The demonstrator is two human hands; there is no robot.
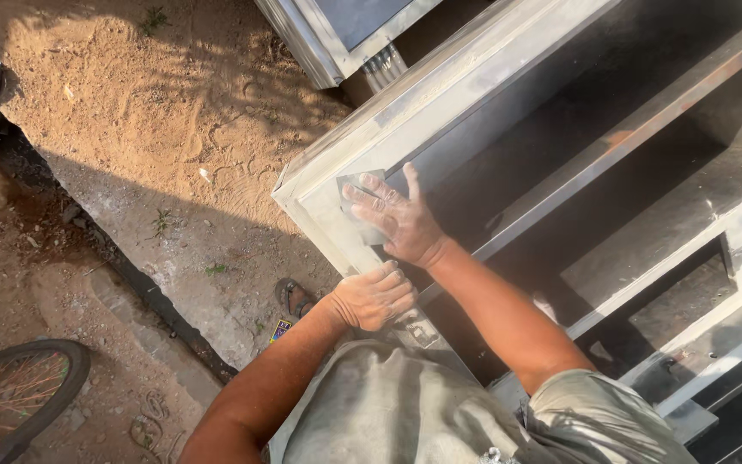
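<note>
A person is leaning over a large grey cabinet frame [405, 112] lying on its side outdoors. The right hand [397, 219] is pressing flat, fingers spread, on a small grey sheet of sandpaper [355, 186] at the frame's near left corner, the sheet lying against the pale, dust-coated face just inside the corner edge; the grip is open and flattened, holding the sheet down by pressure rather than closing around it. The left hand [375, 296] is curling over the frame's lower edge just below, its grip closed on that edge, knuckles up.

Behind the hands, the frame's dark interior is opening out, crossed by a long horizontal rail [620, 137] catching orange light, with further rails and panels running toward the right edge. The person's grey, dusty shirt [405, 412] is filling the bottom of the view and hiding the frame's nearest stretch.

On the sandy ground [148, 103] to the left, a sandalled foot [295, 298] is showing just beside the frame's corner, a concrete slab [156, 249] is lying in shadow, and a bicycle wheel [19, 391] is cutting into the bottom left corner. Another metal-edged panel [337, 34] is standing at the top.
</note>
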